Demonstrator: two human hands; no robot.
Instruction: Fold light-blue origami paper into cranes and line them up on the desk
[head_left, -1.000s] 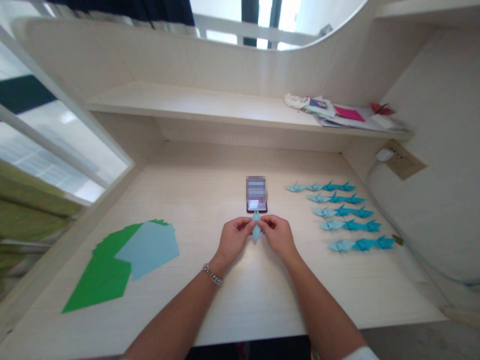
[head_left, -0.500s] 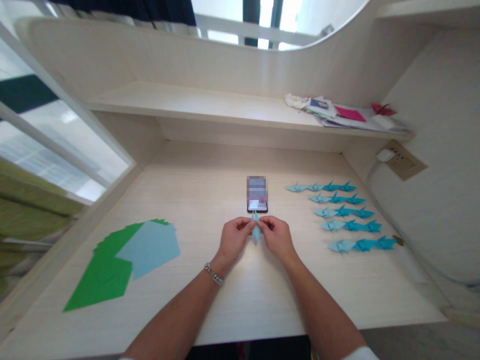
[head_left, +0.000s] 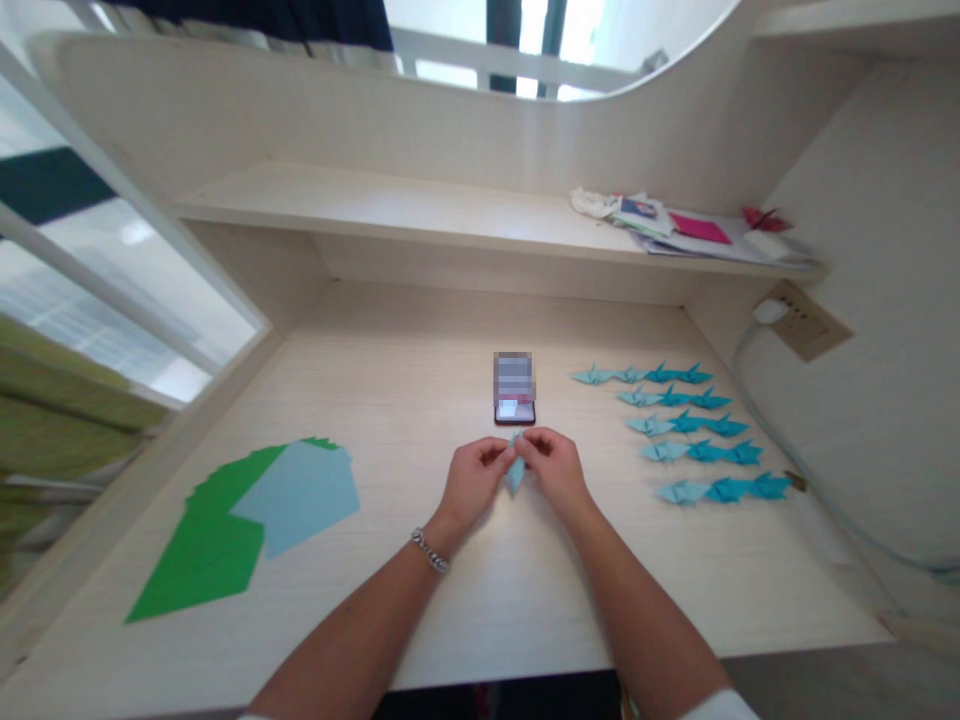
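Between my hands is a narrow, pointed piece of folded light-blue paper (head_left: 516, 476), its lower tip toward me. My left hand (head_left: 480, 478) pinches it from the left between thumb and finger. From the right, my right hand (head_left: 553, 466) grips its upper part, with fingertips covering much of it. Just beyond my fingers lies a phone (head_left: 514, 411) with a lit, blurred screen. Over on the right, several rows of blue origami cranes (head_left: 701, 452) rest on the desk, shading from pale to deeper blue.
Fanned green paper sheets (head_left: 202, 560) and light-blue sheets (head_left: 307, 500) lie at the left of the desk (head_left: 420, 600). A shelf (head_left: 420, 205) at the back carries papers (head_left: 652, 218). A charger (head_left: 770, 311) with a cable sits in the right wall socket.
Both hands have shifted slightly, the left one rightward and closer to the right. My right fingers now cover the paper's upper points, which showed apart before.
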